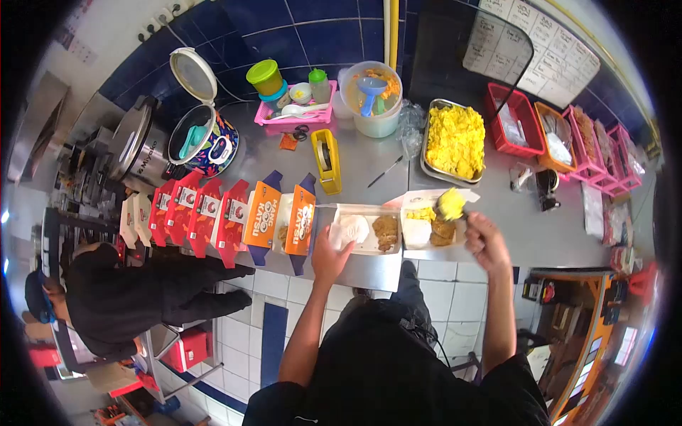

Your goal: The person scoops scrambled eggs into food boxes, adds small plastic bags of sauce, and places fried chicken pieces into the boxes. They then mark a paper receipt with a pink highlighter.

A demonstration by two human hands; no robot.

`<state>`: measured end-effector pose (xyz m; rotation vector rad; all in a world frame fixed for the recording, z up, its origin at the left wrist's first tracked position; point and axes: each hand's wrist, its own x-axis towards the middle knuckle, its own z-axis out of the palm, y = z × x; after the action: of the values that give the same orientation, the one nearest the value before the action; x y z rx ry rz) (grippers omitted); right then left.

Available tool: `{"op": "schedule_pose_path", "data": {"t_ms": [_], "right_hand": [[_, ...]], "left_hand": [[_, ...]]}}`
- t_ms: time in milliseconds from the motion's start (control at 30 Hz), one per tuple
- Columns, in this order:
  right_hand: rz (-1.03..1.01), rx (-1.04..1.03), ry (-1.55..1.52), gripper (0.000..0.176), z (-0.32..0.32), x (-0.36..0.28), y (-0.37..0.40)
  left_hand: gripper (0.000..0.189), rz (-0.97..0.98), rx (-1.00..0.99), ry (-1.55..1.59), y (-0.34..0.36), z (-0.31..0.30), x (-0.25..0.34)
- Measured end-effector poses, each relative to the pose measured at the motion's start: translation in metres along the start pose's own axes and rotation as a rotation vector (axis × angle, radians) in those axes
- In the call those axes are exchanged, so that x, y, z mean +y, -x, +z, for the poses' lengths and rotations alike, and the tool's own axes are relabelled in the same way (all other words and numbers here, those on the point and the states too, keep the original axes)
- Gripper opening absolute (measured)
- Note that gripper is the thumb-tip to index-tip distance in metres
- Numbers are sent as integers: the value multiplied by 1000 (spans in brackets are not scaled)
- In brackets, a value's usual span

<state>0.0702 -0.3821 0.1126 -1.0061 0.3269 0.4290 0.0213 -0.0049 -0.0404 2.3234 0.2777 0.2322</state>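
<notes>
1. Yellow scrambled egg (451,203), a soft loose heap, is sitting on a utensil (465,216) just above the far corner of the right meal box (425,197). Head view: the right hand (486,241) is closing around the utensil's handle; the handle itself is too small to make out.
2. Judging by its look, the egg is light, moist and crumbly. It is likely to shed pieces if tipped, so the load is best carried level and gripped only through the utensil.
3. The left hand (330,259) is lying with fingers loosely spread against the front wall of the left meal box (366,209), gripping nothing. Rice and a fried cutlet are lying inside.
4. Both boxes are looking thin and light. They are likely to slide on the steel counter (369,271) unless steadied at a wall or rim.
5. Surroundings: a metal tray (426,167) of more egg is standing behind the boxes, near the right hand. A yellow tape dispenser (326,160) and a thin pen-like object (386,172) are lying between.
6. A row of red and orange cartons (213,209) is crowding the counter just beside the left box. A rice cooker (202,138) is standing open behind them.
7. Another person in dark clothing (135,298) is bending low, well apart on the left.
</notes>
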Motion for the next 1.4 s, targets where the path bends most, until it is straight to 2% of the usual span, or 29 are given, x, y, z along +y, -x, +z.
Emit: {"op": "schedule_pose_path", "data": {"t_ms": [33,100,167,233,300,367,433,533,867,1033,1267,1333,1400], "right_hand": [[37,-45,-1,10,3,28,4],[75,-12,16,10,23,78,6],[83,143,158,10,57,110,-2],[-39,171,403,16,56,154,-31],[-451,290,775,21,71,184,-53],[-507,404,966,22,101,185,-52],[-755,392,1293,23,102,204,-64],[-871,441,1463,25,104,224,-76],[-734,512,1413,27,106,227,-67],[-815,561,1316,25,112,222,-69],[-815,599,1285,24,115,221,-61],[-685,635,1172,24,122,219,-60],[-698,634,1131,24,124,219,-62]], "left_hand": [[80,3,-18,-3,-8,0,4],[91,-114,-165,-40,-23,-1,18],[95,-89,-115,-146,-33,2,23],[88,-218,-313,-131,-41,-8,37],[83,-227,-333,-123,-44,-2,25],[77,-233,-344,-113,-49,1,19],[71,-209,-296,-41,-45,1,17],[67,-171,-273,13,-44,2,15],[64,-240,-295,85,-45,-1,12],[66,-227,-292,101,-48,3,4],[71,-249,-327,83,-48,0,8],[70,-237,-318,143,-48,-1,7],[71,-251,-324,115,-49,-2,8]]}}
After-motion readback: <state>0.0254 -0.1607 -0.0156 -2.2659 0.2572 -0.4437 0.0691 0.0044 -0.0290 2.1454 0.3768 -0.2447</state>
